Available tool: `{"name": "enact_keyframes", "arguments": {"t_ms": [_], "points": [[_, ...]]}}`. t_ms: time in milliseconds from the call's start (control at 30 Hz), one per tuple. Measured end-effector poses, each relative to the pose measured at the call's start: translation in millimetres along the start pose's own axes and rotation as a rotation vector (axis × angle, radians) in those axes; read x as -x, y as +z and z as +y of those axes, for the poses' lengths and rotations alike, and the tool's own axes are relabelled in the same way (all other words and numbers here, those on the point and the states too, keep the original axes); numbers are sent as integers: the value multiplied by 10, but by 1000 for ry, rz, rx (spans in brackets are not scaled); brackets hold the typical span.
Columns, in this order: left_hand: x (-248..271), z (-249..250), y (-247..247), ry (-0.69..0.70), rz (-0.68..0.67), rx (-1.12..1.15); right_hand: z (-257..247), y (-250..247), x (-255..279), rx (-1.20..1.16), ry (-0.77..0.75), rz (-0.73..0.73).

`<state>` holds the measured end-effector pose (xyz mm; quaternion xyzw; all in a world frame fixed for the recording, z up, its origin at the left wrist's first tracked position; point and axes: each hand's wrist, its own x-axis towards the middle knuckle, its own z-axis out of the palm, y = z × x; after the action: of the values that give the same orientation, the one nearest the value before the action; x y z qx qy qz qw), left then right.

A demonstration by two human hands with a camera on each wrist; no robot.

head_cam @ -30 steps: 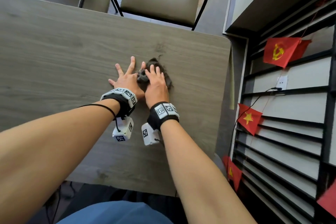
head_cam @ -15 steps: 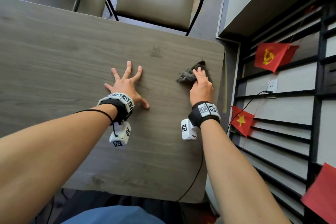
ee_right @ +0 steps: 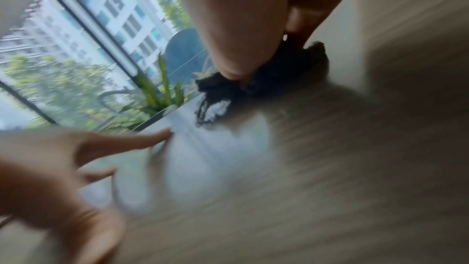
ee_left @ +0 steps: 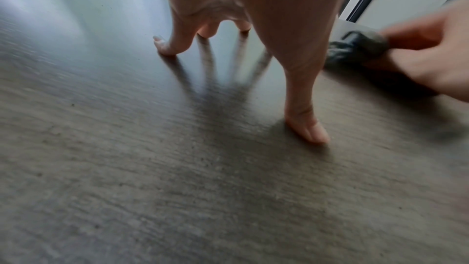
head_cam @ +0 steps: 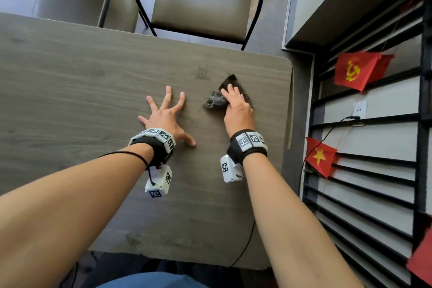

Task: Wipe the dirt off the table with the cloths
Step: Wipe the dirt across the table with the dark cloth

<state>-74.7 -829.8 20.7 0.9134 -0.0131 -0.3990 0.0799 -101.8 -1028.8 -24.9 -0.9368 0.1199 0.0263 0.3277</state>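
A dark grey cloth (head_cam: 214, 103) lies bunched on the wood-grain table (head_cam: 93, 82), right of centre. My right hand (head_cam: 236, 106) lies on top of it, fingers over the cloth. In the left wrist view the cloth (ee_left: 355, 49) sticks out between that hand's (ee_left: 431, 59) thumb and fingers. The right wrist view is blurred and shows the thumb down on the cloth (ee_right: 279, 67). My left hand (head_cam: 166, 116) rests flat on the table a short way left of the cloth, fingers spread, holding nothing; only its fingertips (ee_left: 167, 49) touch the top. A faint smudge (head_cam: 202, 73) marks the table beyond the cloth.
The table's right edge (head_cam: 291, 105) is close to the cloth, with a slatted wall and red flags (head_cam: 355, 70) beyond. Two chairs (head_cam: 203, 0) stand at the far side. Another dark mark (head_cam: 133, 239) sits near the front edge, where a black cable (head_cam: 245, 245) hangs.
My right hand swept the cloth from beside the left hand out to the table's right edge, then back part of the way left. The left hand stayed planted.
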Motion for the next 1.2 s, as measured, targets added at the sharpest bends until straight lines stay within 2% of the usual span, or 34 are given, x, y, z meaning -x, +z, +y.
{"name": "enact_keyframes", "arguments": {"t_ms": [133, 267, 367, 467, 533, 633, 667, 733, 867, 1033, 1200], "points": [[27, 9, -2, -6, 4, 0, 609, -436, 59, -1, 111, 143], [18, 13, 3, 7, 7, 15, 1019, -880, 61, 47, 202, 178], [29, 22, -12, 2, 5, 4, 1051, -1014, 84, 70, 245, 210], [23, 15, 0, 7, 11, -3, 751, -809, 138, 50, 189, 282], [20, 14, 0, 9, 13, 2, 408, -472, 164, 35, 91, 238], [14, 12, -2, 9, 5, 0, -169, 117, 235, 125, -68, 17], [12, 11, -3, 8, 1, -3, -304, 280, 282, 173, -74, -51], [9, 7, -8, 6, -4, -5, -397, 428, 343, 202, -63, -83], [7, 10, -6, 7, -1, -1, 1, 201, 236, 179, -117, -31], [1, 1, 9, 12, 0, 13, 516, -337, -73, 138, 77, 78], [-3, -1, 7, 26, -2, 21, 729, -678, -361, 158, 128, 34]]}}
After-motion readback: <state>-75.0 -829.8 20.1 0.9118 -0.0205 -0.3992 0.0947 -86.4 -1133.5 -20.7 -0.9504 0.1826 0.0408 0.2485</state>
